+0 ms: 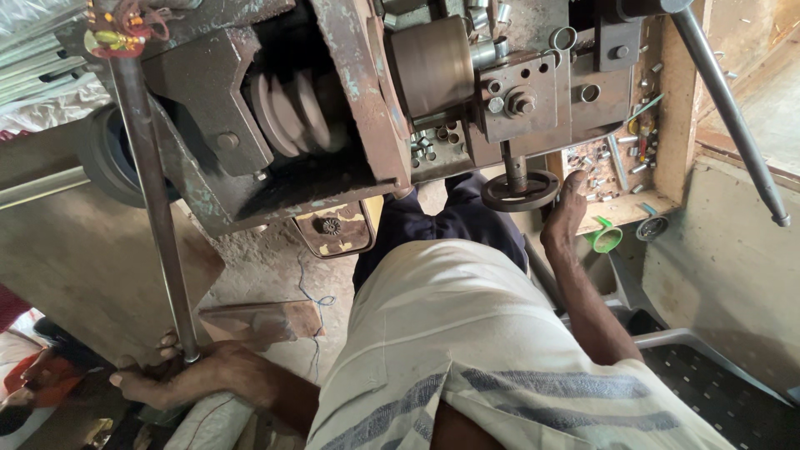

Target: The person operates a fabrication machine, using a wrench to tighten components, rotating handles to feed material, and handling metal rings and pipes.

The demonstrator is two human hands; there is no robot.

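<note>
at the worn green lathe, the largest item, a long steel bar runs down from the headstock; it looks heavy, stiff and smooth, best gripped low. left hand is clamped round its lower end. right hand rests fingers on the small handwheel, grip not closed. bar's top is cut off; tray parts too small to identify.

Green plastic cup beside scattered metal bushings on wooden tray

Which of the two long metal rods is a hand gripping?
The rusty rod on the left, its lower end in the left hand; the grey rod at right stands untouched.
</note>
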